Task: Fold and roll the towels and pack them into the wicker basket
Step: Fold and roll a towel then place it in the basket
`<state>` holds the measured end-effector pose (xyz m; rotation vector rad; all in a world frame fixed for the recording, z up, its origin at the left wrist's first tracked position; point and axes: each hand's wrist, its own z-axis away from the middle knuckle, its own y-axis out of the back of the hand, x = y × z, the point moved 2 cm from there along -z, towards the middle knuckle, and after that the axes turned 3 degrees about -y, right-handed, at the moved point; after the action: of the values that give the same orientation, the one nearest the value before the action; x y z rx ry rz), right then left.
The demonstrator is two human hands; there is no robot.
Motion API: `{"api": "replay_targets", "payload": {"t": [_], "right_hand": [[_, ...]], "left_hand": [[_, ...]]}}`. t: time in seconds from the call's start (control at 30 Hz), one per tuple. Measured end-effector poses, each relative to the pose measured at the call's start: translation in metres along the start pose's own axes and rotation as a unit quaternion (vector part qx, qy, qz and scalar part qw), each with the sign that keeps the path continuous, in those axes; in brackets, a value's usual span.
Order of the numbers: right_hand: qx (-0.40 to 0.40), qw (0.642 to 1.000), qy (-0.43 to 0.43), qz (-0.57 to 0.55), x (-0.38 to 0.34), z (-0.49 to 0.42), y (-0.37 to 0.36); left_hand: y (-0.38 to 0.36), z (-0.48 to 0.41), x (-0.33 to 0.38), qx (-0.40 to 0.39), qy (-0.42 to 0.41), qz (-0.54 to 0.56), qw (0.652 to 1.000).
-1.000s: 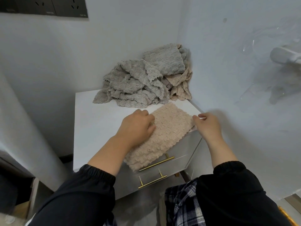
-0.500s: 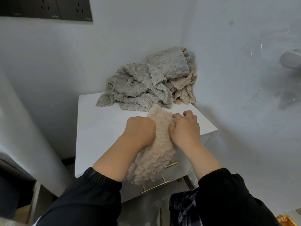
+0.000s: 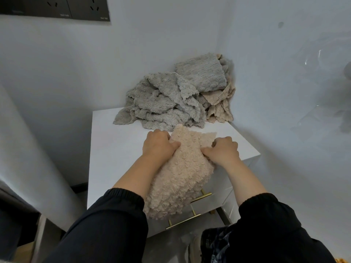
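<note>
Head view: the beige towel (image 3: 182,175) lies on the white cabinet (image 3: 114,149), its near end hanging over the front edge and covering part of the upper brass handle (image 3: 204,196). The left hand (image 3: 158,145) grips the towel's left side, fingers curled and thumb on the fabric. The right hand (image 3: 223,150) grips the right side the same way. Just beyond the hands, a pile (image 3: 176,99) of grey and beige towels fills the back corner against both walls, touching the beige towel's far end. Dark sockets (image 3: 57,6) sit on the wall up left.
</note>
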<state>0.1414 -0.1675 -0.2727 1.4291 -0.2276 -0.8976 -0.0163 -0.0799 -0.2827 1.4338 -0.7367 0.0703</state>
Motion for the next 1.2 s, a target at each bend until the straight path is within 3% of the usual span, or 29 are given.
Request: {"api": "replay_targets", "payload": {"t": [0.13, 0.23, 0.3, 0.37, 0.43, 0.5, 0.57, 0.63, 0.7, 0.8, 0.9, 1.07, 1.2], "right_hand": [[0.009, 0.995, 0.026, -0.101, 0.0, -0.003, -0.002], [0.033, 0.978, 0.037, -0.203, 0.001, -0.001, 0.002], [0.046, 0.96, 0.022, -0.275, -0.001, -0.003, 0.003], [0.008, 0.923, -0.015, -0.385, -0.004, -0.008, 0.002], [-0.041, 0.863, -0.054, -0.501, -0.008, -0.015, 0.002], [-0.058, 0.826, -0.068, -0.557, -0.014, -0.025, 0.002], [-0.071, 0.808, -0.06, -0.581, -0.021, -0.035, 0.002], [-0.093, 0.813, -0.044, -0.573, -0.032, -0.043, 0.0], [-0.111, 0.842, -0.029, -0.527, -0.04, -0.048, 0.0], [-0.148, 0.882, -0.021, -0.447, -0.044, -0.056, 0.002], [-0.173, 0.914, -0.013, -0.366, -0.042, -0.062, 0.004], [-0.112, 0.907, -0.008, -0.406, -0.04, -0.061, 0.008], [-0.156, 0.874, -0.012, -0.461, -0.038, -0.054, 0.011]], "left_hand": [[0.0, -0.001, 0.003, -0.006, 0.002, 0.074, 0.997], [0.005, -0.003, 0.002, -0.013, 0.031, 0.205, 0.978], [0.011, -0.004, -0.002, -0.027, 0.08, 0.342, 0.936], [0.014, -0.005, -0.007, -0.053, 0.136, 0.453, 0.879], [0.017, -0.009, -0.014, -0.066, 0.168, 0.513, 0.839], [0.022, -0.014, -0.022, -0.065, 0.18, 0.548, 0.814], [0.025, -0.016, -0.027, -0.075, 0.174, 0.547, 0.815], [0.026, -0.017, -0.031, -0.078, 0.173, 0.541, 0.819], [0.028, -0.019, -0.037, -0.063, 0.186, 0.53, 0.825], [0.033, -0.022, -0.048, -0.034, 0.177, 0.443, 0.878], [0.036, -0.026, -0.055, -0.002, 0.169, 0.407, 0.898], [0.035, -0.028, -0.049, 0.028, 0.163, 0.44, 0.883], [0.037, -0.023, -0.039, 0.015, 0.145, 0.482, 0.864]]}}
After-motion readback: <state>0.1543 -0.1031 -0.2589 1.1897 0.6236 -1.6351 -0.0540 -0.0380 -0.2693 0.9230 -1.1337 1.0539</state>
